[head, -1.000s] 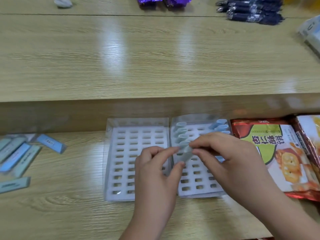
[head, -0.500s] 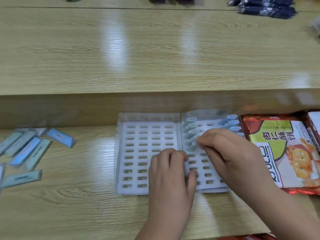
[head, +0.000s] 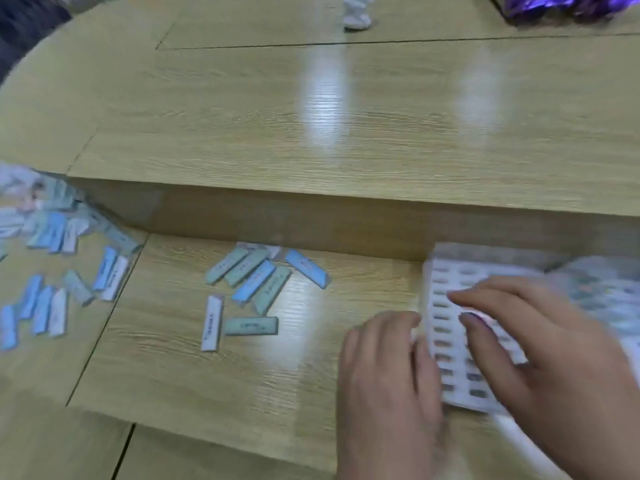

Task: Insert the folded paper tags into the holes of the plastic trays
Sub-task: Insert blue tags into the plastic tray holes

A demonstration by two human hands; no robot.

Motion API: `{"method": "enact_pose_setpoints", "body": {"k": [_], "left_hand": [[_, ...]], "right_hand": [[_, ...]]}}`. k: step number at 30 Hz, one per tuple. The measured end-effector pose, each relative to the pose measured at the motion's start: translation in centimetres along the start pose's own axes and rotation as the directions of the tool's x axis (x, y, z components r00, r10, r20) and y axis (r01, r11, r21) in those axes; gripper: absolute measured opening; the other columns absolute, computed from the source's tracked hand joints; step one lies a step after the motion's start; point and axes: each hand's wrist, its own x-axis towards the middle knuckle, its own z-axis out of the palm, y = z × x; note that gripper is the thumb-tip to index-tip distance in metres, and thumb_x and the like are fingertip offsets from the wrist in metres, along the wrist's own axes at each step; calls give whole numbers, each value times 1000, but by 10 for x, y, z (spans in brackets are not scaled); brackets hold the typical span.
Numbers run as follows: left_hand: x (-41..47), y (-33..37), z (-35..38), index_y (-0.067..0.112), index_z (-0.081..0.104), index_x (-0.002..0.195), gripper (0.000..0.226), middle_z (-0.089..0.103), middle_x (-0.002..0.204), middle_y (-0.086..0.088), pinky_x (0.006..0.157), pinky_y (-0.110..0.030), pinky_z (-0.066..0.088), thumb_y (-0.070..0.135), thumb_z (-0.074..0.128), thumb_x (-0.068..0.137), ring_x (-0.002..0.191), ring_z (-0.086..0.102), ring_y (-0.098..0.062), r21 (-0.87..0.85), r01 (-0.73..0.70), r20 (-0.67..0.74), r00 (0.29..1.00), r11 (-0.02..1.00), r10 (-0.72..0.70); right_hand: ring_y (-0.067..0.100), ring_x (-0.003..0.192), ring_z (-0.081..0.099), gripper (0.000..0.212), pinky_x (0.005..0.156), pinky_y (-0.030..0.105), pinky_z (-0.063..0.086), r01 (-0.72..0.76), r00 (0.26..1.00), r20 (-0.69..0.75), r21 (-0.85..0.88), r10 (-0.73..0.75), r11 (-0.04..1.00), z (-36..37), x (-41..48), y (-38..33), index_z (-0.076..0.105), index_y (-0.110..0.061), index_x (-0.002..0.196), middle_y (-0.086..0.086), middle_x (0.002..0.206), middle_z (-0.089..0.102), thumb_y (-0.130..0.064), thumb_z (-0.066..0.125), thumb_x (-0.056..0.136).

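Wooden desk (head: 242,393); tray (head: 445,296) lengthwise near-far under right hand (head: 540,344).

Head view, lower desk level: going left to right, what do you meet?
Scattered paper tags at the left edge → nearer cluster of paper tags → left hand → right hand.

Seven, perhaps eight, pale blue and grey-green folded paper tags (head: 258,280) make up the nearer cluster, and at least ten more form the blurred far-left scatter (head: 41,310), too smeared for an exact count. Also seen: two white perforated plastic trays (head: 446,344), the right one blurred, two hands (left hand (head: 388,382), right hand (head: 554,358)) and one small white crumpled object (head: 356,12).
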Motion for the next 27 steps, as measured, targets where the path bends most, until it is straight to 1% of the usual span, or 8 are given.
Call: {"method": "enact_pose_setpoints", "body": {"k": [5,9,13,16,18,21,24,27], "left_hand": [[16,-118,-76,15,69,108,25,63,104,-1,83,-38,50,15,75,84,95,57,-27,273,290,-25,955,917,-295],[25,-165,-97,15,71,107,31,63,105,-3,79,-41,52,25,79,78,93,53,-26,395,140,200,951,908,-234],[28,-185,-103,14,74,99,28,66,103,-2,80,-43,54,34,71,80,93,56,-28,353,2,239,967,936,-92],[28,-188,-106,13,75,92,30,68,100,-3,73,-45,56,32,84,70,91,60,-32,349,-69,258,966,934,-25],[30,-188,-107,15,72,87,32,67,97,-2,70,-46,55,32,88,65,89,63,-34,339,-80,276,961,937,-18],[35,-182,-110,21,63,80,26,62,83,6,64,-38,50,47,68,83,77,62,-26,284,-95,298,955,954,7],[41,-164,-106,30,54,83,26,57,74,15,53,-26,46,55,59,87,66,55,-9,113,81,248,963,990,-107],[44,-136,-95,37,57,89,21,61,87,21,64,-6,40,54,69,86,76,56,6,-96,173,230,962,980,-148]], "right_hand": [[24,94,63,27,75,34,53,-38,939,341,-3,37,999,97,33,-61,65,-21,118,-4,105,65,-24,61,92],[24,100,56,37,77,34,46,-147,902,383,-167,202,975,147,57,-70,58,-28,125,-2,108,54,-44,51,93],[27,91,57,29,68,36,48,-255,898,295,-254,325,933,164,67,-73,66,-25,112,3,101,53,-41,60,88],[23,93,54,20,69,34,46,-302,895,266,-234,359,924,163,65,-74,67,-28,105,-3,99,57,-38,64,87],[15,89,54,13,67,30,43,-328,894,261,-171,364,929,159,63,-74,65,-32,97,-13,92,58,-35,68,85],[-1,78,58,12,61,10,39,-449,871,250,52,424,892,147,58,-76,65,-33,84,-18,78,63,-29,75,78],[0,70,62,15,61,13,45,-539,842,216,297,495,788,122,52,-78,71,-40,81,-20,76,68,-27,77,77],[11,65,65,23,58,22,50,-539,837,191,446,513,714,79,41,-73,71,-49,88,-7,70,69,-29,76,79]]}}
